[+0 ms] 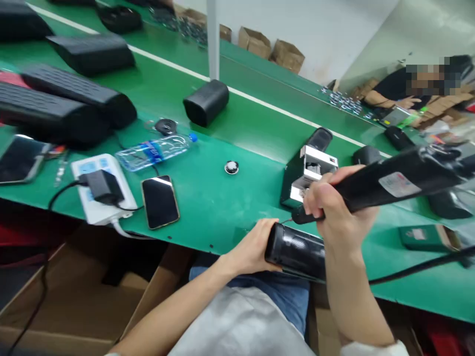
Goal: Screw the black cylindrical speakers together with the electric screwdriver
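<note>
With my left hand [256, 247] I grip one end of a black cylindrical speaker housing [300, 252] at the table's near edge, above my lap. My right hand [339, 207] is wrapped around a black electric screwdriver [382, 185] with a white label. The tool's thin bit points left and down toward the end of the housing near my left fingers; whether it touches cannot be made out. Just behind my right hand stands a black and white screw feeder [311, 168], partly covered by my fingers. A small round speaker driver [231, 167] lies on the green table [208, 198].
To the left are a phone [160, 202], a white power strip [100, 178] with a charger, and a plastic bottle [156, 151]. Several black housings [92, 52] stand beyond. A cable [419, 267] crosses the right side, near a green box [426, 237]. A person [393, 94] sits far right.
</note>
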A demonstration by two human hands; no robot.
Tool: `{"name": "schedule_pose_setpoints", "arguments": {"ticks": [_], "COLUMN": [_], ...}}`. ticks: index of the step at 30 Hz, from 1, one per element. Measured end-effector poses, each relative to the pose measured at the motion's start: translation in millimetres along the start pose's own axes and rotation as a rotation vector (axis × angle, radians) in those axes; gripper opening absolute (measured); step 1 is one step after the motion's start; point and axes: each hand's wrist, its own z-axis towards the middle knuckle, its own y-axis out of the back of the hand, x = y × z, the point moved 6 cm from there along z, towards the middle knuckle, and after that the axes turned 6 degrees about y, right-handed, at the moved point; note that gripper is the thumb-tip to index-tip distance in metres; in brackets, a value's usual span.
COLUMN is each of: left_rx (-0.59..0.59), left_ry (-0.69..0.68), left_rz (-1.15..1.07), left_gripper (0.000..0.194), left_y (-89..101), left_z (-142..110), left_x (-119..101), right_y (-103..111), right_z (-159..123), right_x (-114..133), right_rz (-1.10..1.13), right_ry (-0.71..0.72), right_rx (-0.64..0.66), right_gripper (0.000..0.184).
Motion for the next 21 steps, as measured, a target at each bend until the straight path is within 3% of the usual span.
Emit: {"name": "schedule_pose_setpoints", "arguments": {"ticks": [7,16,21], "left_rx": [0.015,0.008,-0.010], "left_ry": [-0.019,-0.010,-0.048], "left_rz": [-0.022,-0.007,-0.013], "left_gripper": [0.126,0.128,0.127], "left_y": [1.5,2.7,3.0], "left_z": [2.1,2.2,0.9], "left_x": [-0.7,-2.5,-5.1], "right_y": [2.4,2.3,2.0], "right_z": [1.1,0.2,0.9], "right_x": [0.9,3.6,1.1], "right_rz": [0.026,0.151,0.178], "right_ry": [-0.004,0.079,0.140], "right_rx": [-0.014,0.145,0.093], "right_gripper": [0.023,0.018,0.021]}}
